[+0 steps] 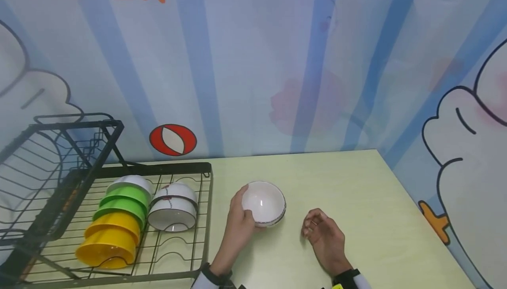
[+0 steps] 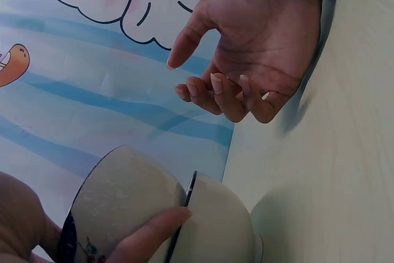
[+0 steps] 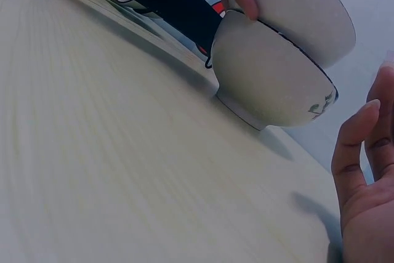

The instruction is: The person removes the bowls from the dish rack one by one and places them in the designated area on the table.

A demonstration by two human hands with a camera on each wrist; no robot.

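Note:
My left hand (image 1: pixel 239 223) grips white bowls at their left side. The right wrist view shows two of them: an upper bowl (image 3: pixel 301 10) sits tilted in the mouth of a lower bowl (image 3: pixel 265 75), which has a dark rim and a small leaf pattern. A finger of the left hand lies where the two rims meet in the left wrist view. From the head view, mostly the glossy inside of the upper bowl (image 1: pixel 263 202) shows. To the right, apart from the bowls, my right hand (image 1: pixel 325 239) holds nothing, its fingers loosely bent.
At the left stands a black wire dish rack (image 1: pixel 207 232). Inside it lean yellow bowls (image 1: pixel 112 236), green bowls (image 1: pixel 126 201) and a white bowl in one row, with patterned white bowls (image 1: pixel 174 205) beside them. A printed curtain (image 1: pixel 253 60) hangs behind the pale table (image 1: pixel 356 183).

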